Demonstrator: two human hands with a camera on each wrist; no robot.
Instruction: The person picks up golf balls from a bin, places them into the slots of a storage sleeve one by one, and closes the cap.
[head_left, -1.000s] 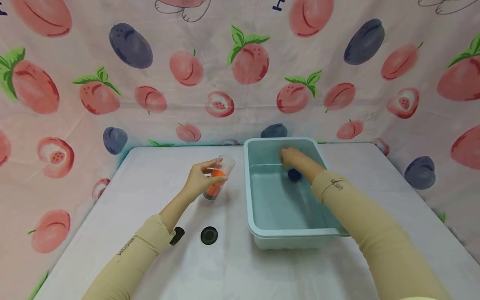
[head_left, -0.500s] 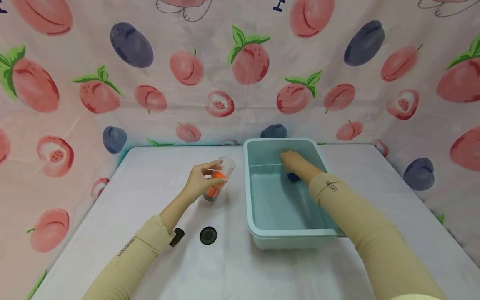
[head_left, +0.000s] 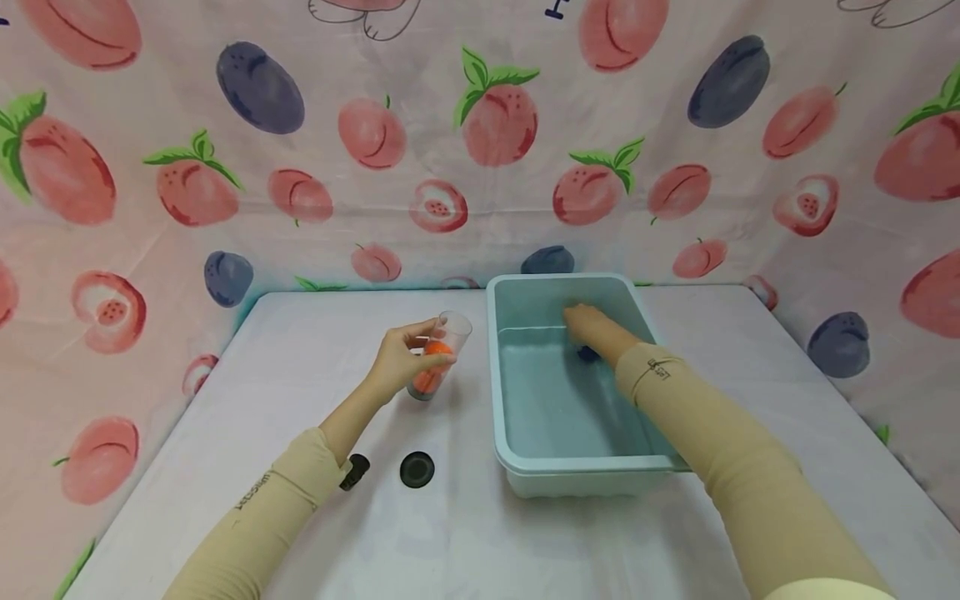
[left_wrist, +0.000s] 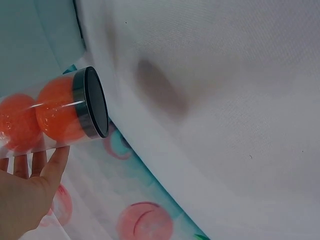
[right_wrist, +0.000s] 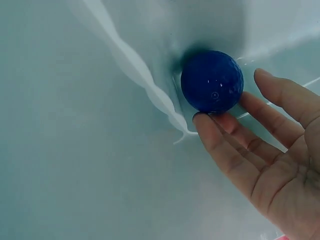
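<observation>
My left hand [head_left: 397, 362] grips a clear plastic tube [head_left: 453, 329], tilted above the white table with its uncapped end up. Inside it are orange balls [left_wrist: 59, 107], two of them showing in the left wrist view, next to the black base [left_wrist: 94, 102]. My right hand [right_wrist: 270, 150] reaches down into a light blue tub [head_left: 495, 400]. There a blue ball [right_wrist: 212, 81] lies near a corner of the tub. The fingertips are right at the ball's lower side, while the thumb stands apart from it. From the head view, the hand covers most of the ball.
A round black lid [head_left: 417, 470] lies on the white tabletop [head_left: 465, 542], left of the tub. Beside the left cuff shows a small black object [head_left: 355, 472]. A fruit-print cloth [head_left: 420, 100] hangs behind the table.
My right hand has shifted slightly over the blue ball, hiding more of it in the head view. The left hand and the tube stay almost still.
</observation>
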